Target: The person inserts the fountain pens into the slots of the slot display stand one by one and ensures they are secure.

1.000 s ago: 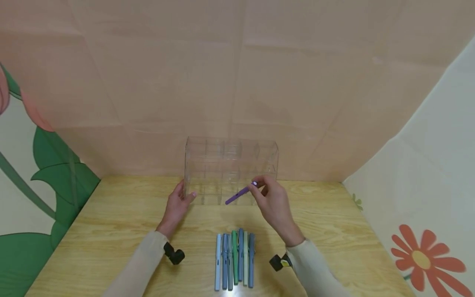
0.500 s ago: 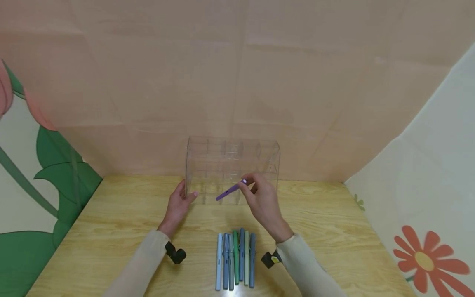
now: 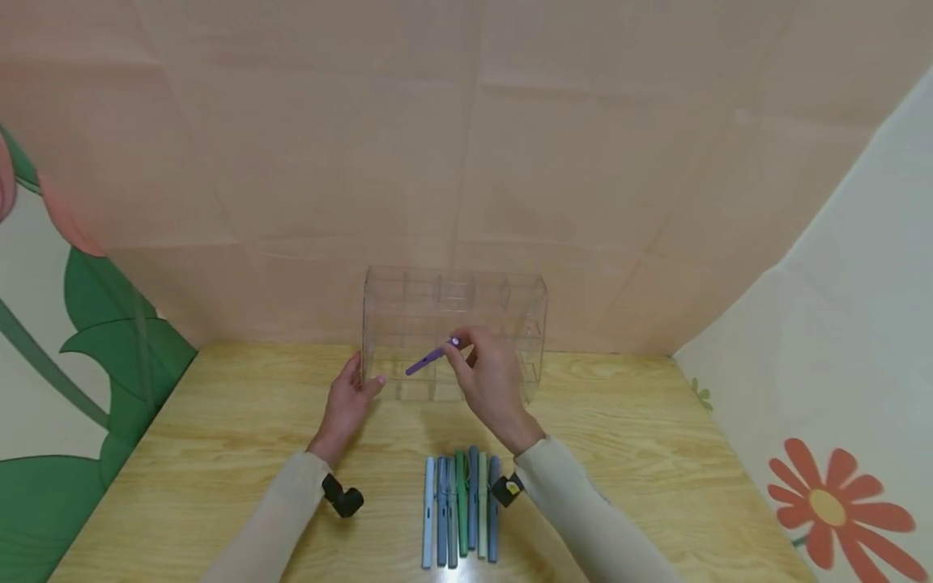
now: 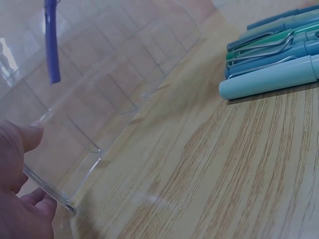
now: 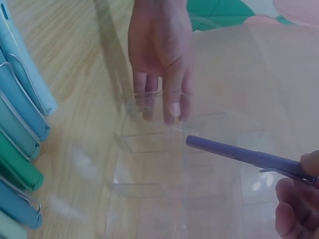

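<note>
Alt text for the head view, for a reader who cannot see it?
The right hand holds a purple pen at the front of a clear acrylic organizer, which the left hand steadies. Six pens lie on the wooden table.

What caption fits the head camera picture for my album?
Right hand holds a purple pen at a clear organizer; left hand steadies it.

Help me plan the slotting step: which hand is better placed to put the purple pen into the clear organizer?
Right hand: it pinches the purple pen at the organizer; left hand steadies its side.
</note>
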